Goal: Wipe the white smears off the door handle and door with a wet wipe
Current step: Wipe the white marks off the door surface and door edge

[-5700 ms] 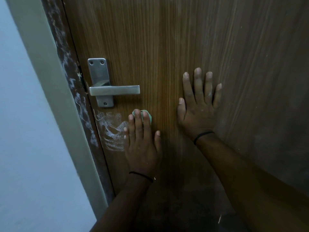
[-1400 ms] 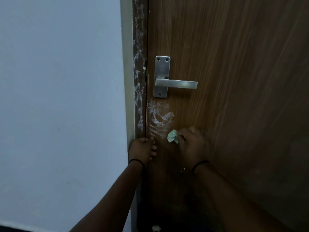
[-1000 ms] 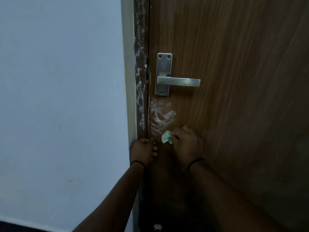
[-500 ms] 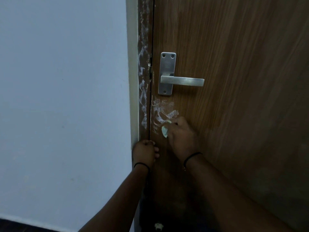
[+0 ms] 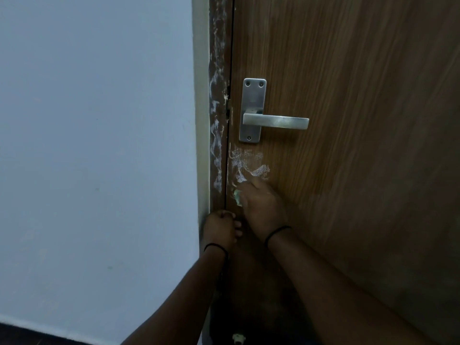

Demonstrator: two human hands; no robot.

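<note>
Your right hand (image 5: 262, 205) is pressed against the wooden door (image 5: 361, 120), its fingers closed in a pinching grip around a crumpled pale green wet wipe (image 5: 237, 196). Only a small part of the wipe shows, poking out at the left side of your knuckles and touching the door close to its edge. The wipe sits at the lower end of the white smears (image 5: 249, 165), which spread over the wood directly below the handle plate and just above your hand.

The metal door handle (image 5: 275, 121) points to the right, level, from an upright plate fixed with screws at top and bottom. It is above your right hand and apart from it; in this dim light you cannot tell whether any smears lie on the metal.

Your left hand (image 5: 220, 229) is curled shut into a loose fist around the edge of the door frame (image 5: 216, 120), lower than your right hand and just beside it. It holds nothing else. A dark band circles each wrist.

The brown strip of the frame carries its own streaks of white, running up its length beside the door edge. Left of the frame is a plain pale wall (image 5: 99, 145). A small pale object (image 5: 238, 339) shows at the bottom by the door, too dim to identify.
</note>
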